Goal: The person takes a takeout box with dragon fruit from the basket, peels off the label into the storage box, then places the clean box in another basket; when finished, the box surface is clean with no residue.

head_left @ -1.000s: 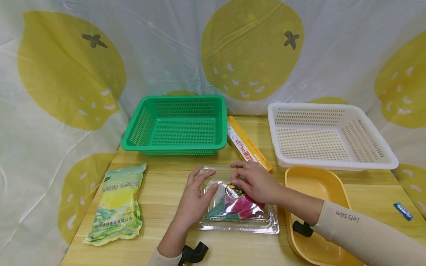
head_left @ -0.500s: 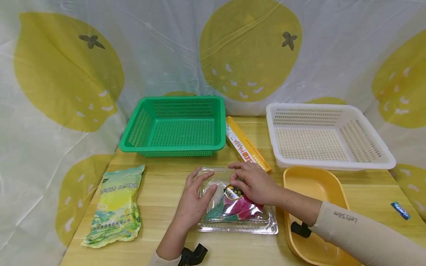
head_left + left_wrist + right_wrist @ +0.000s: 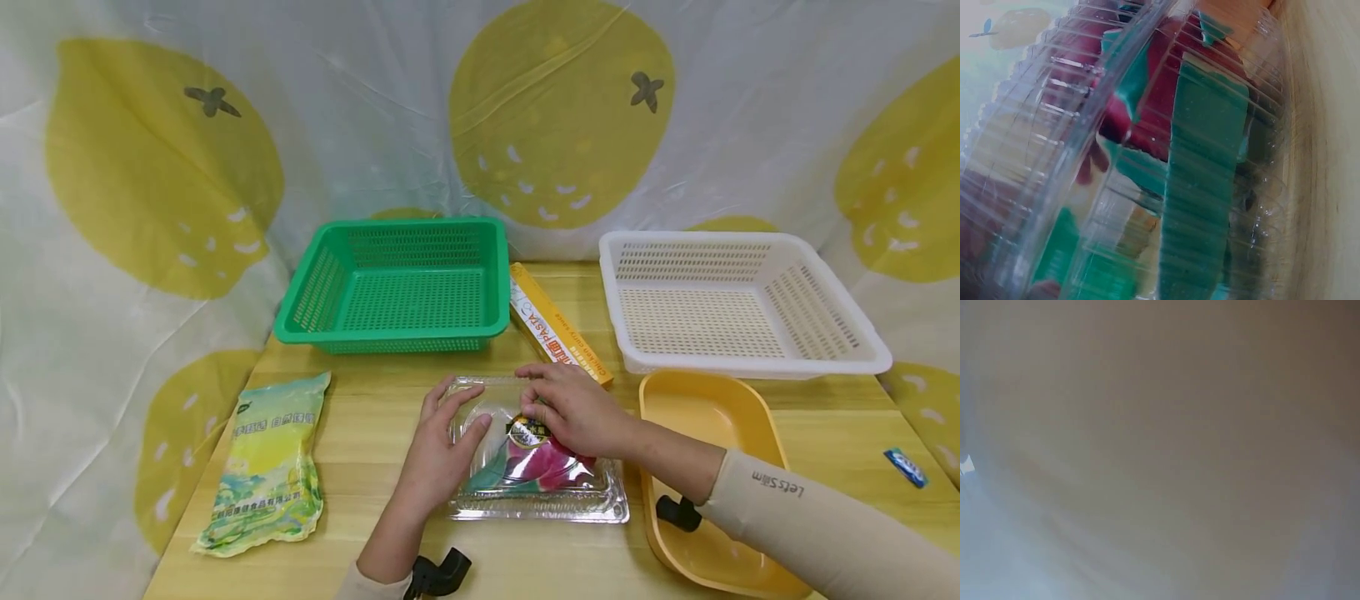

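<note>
A clear plastic clamshell box (image 3: 480, 504) lies on the table in the head view, with a round black-and-gold label on its lid. Pink-red and teal pieces (image 3: 1204, 181) show through its ribbed wall in the left wrist view. My left hand (image 3: 442, 442) rests along the box's left side, fingers and thumb spread. My right hand (image 3: 577, 408) bends over the lid from the right, its bent fingers and thumb close together at the label (image 3: 529, 432); I cannot tell whether they pinch its edge. The right wrist view is only a beige blur.
A green basket (image 3: 408, 337) and a white basket (image 3: 750, 364) stand at the back, a pasta box (image 3: 558, 325) between them. A yellow-green packet (image 3: 266, 467) lies at left. A yellow tub (image 3: 712, 408) sits under my right forearm, with a small blue packet (image 3: 906, 467) farther right.
Both hands stay in nearly the same place on the box. The head view shifts slightly; nothing is visibly taken up or let go.
</note>
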Action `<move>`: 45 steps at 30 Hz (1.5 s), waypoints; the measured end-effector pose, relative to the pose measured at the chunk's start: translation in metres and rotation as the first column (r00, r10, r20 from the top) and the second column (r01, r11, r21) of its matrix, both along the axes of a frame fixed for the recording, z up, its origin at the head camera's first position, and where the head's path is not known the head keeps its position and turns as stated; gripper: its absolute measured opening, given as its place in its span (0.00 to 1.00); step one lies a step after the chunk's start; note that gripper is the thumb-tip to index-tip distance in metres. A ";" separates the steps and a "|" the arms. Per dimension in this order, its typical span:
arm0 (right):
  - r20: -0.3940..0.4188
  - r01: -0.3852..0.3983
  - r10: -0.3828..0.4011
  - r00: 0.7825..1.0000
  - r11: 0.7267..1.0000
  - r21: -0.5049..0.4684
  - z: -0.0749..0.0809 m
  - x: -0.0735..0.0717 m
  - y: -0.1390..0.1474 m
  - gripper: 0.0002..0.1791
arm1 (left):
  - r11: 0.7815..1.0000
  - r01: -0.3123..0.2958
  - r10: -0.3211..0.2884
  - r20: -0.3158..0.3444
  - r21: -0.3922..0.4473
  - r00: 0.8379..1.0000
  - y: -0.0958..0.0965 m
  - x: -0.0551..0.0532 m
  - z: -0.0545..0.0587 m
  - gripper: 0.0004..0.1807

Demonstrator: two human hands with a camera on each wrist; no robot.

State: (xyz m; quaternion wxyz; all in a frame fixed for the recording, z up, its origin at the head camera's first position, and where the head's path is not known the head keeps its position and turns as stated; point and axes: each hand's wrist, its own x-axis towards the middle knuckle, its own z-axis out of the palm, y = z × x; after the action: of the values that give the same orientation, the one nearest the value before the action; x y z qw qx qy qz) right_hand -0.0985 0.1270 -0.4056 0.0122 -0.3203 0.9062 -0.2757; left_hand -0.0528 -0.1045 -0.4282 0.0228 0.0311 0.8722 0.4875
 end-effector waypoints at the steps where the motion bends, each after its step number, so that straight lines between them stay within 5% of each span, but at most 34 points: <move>1: 0.000 -0.003 0.003 1.000 1.000 -0.002 0.000 0.000 0.000 0.07 | 1.000 -0.002 0.002 0.002 -0.004 1.000 0.000 0.001 0.000 0.24; 45: 0.018 -0.013 0.014 1.000 0.999 -0.050 -0.003 0.000 0.004 0.07 | 1.000 -0.010 0.009 0.027 0.018 1.000 0.003 0.000 -0.002 0.24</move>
State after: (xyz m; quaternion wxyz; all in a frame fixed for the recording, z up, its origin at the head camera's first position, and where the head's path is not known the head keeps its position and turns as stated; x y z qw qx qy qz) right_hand -0.0981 0.1312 -0.4089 0.0144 -0.3240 0.8968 -0.3009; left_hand -0.0530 -0.1017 -0.4306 0.0319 0.0206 0.8675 0.4959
